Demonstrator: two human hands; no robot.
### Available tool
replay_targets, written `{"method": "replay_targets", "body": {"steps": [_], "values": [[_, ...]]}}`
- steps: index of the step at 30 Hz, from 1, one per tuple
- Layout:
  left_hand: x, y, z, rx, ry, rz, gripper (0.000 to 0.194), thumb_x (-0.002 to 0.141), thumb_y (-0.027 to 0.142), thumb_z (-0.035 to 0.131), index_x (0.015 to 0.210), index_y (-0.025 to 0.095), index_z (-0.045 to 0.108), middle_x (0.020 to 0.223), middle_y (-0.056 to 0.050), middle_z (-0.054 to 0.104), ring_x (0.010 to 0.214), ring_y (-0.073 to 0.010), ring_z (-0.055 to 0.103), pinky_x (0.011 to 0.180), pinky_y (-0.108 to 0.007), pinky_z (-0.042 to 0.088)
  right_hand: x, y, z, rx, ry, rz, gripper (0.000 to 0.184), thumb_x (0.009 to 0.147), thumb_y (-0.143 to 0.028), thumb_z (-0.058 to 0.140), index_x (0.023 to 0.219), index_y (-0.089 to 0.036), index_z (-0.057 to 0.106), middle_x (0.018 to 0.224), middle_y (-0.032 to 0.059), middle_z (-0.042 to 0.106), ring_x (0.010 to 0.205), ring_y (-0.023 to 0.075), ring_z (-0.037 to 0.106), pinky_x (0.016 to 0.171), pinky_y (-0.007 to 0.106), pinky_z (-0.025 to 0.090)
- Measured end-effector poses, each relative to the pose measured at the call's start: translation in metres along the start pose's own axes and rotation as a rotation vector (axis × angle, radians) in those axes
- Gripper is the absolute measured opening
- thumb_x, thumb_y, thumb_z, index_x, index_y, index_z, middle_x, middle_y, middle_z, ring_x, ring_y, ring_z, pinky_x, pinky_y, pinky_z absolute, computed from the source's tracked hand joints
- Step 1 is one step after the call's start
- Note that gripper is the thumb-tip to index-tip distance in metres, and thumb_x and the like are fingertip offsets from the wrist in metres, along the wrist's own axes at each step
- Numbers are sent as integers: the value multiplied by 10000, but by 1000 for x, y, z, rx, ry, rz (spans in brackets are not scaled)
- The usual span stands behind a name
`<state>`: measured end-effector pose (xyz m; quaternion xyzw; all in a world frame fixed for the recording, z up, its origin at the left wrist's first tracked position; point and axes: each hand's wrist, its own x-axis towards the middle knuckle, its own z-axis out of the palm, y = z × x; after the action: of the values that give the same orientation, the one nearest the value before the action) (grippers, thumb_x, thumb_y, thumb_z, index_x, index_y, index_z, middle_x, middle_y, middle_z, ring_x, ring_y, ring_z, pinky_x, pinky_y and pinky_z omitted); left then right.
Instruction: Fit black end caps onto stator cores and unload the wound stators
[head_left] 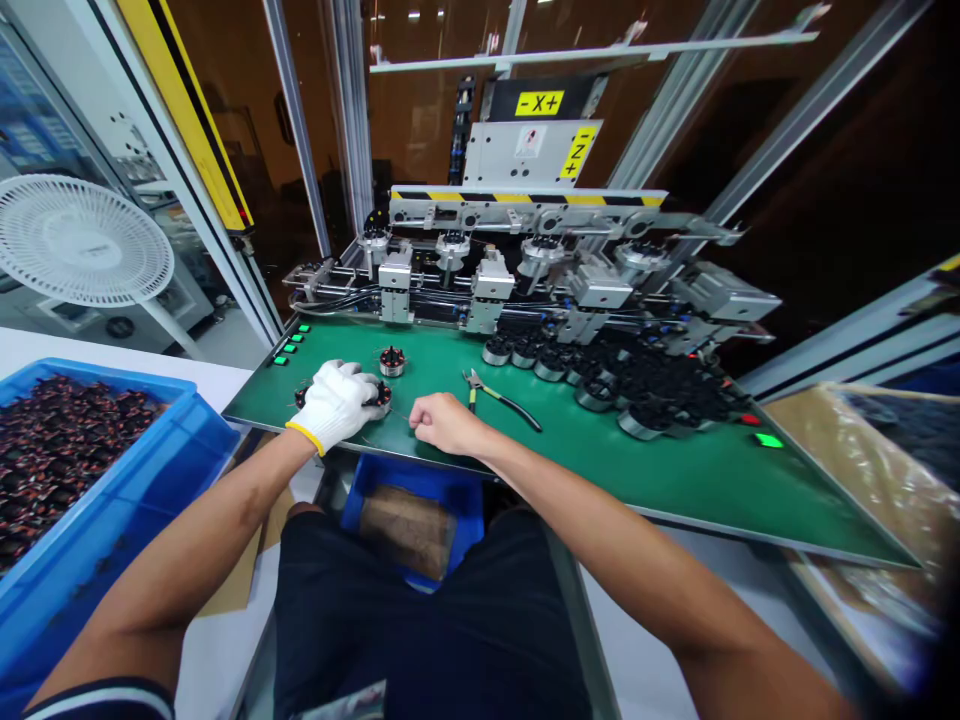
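My left hand (336, 397), in a white glove with a yellow cuff, is closed on a motor stator (381, 400) near the front edge of the green worktop. My bare right hand (442, 422) is a closed pinch just to the right. A thin wire (400, 415) runs from the stator towards its fingertips. Behind my left hand stands another round stator (391, 361) with a dark top. Part of one more dark piece shows at the glove's left side. Cutting pliers (501, 400) with yellow-and-black handles lie beyond my right hand, jaws open.
Many black-topped round parts (641, 420) crowd the right of the green worktop (585, 470). A machine with several clamping heads (491, 285) spans the back. A blue bin (169, 430) of wound parts stands left, near a white fan (82, 240). Another blue bin (469, 500) sits below the edge.
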<state>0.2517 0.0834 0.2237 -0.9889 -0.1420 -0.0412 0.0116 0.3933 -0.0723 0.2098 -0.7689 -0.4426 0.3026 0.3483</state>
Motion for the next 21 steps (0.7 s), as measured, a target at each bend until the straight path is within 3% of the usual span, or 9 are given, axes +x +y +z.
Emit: {"method": "replay_targets", "body": {"steps": [4, 7, 9, 11, 14, 17, 21], "values": [[-7, -9, 3, -44, 19, -17, 320, 936, 487, 578, 1032, 255, 776, 1305, -29, 717, 1291, -332, 535, 1104, -502, 336, -5, 5, -27, 62, -28, 94, 248, 602, 95, 633, 644, -145, 674, 478, -62, 538, 485, 89, 482, 560, 214, 389], [-11, -16, -9, -48, 25, -29, 317, 924, 502, 588, 1003, 263, 780, 1262, -19, 735, 1268, -331, 564, 1051, -466, 413, 3, 5, -48, 215, 40, 202, 146, 753, 4, 685, 825, -122, 677, 529, -32, 597, 466, 103, 534, 497, 213, 420], [-7, -19, -25, -66, 39, -60, 366, 924, 553, 562, 1075, 286, 763, 1249, -23, 733, 1171, -295, 628, 942, -409, 487, 15, 1, -51, 352, 117, 243, 71, 880, -80, 651, 944, -109, 648, 652, 0, 661, 553, 89, 606, 555, 194, 484], [5, -20, -39, -72, 73, -98, 432, 973, 528, 464, 1236, 281, 701, 1306, -50, 698, 1137, -275, 645, 902, -388, 509, 32, -7, -41, 479, 148, 286, 63, 956, -138, 611, 1002, -97, 624, 760, 20, 688, 642, 76, 650, 628, 183, 530], [34, -15, -47, -36, 59, -76, 418, 964, 291, 433, 1309, 246, 665, 1397, -63, 649, 1266, -287, 578, 1005, -401, 479, 59, -20, -12, 598, 153, 373, 135, 1003, -228, 592, 1019, -98, 624, 824, 6, 672, 685, 79, 656, 624, 195, 562], [57, -8, -38, 15, -50, -27, 417, 859, 159, 509, 1193, 257, 740, 1296, -60, 714, 1185, -282, 634, 961, -376, 510, 78, -31, 10, 645, 199, 428, 199, 1020, -300, 576, 1019, -109, 633, 836, -6, 648, 661, 71, 622, 579, 191, 550], [61, -4, -24, 74, -93, -8, 436, 891, 181, 465, 1232, 260, 724, 1256, -77, 730, 1125, -279, 662, 925, -377, 529, 82, -32, 12, 605, 233, 446, 215, 1005, -317, 606, 958, -109, 633, 772, -27, 618, 588, 50, 562, 525, 167, 499]]}}
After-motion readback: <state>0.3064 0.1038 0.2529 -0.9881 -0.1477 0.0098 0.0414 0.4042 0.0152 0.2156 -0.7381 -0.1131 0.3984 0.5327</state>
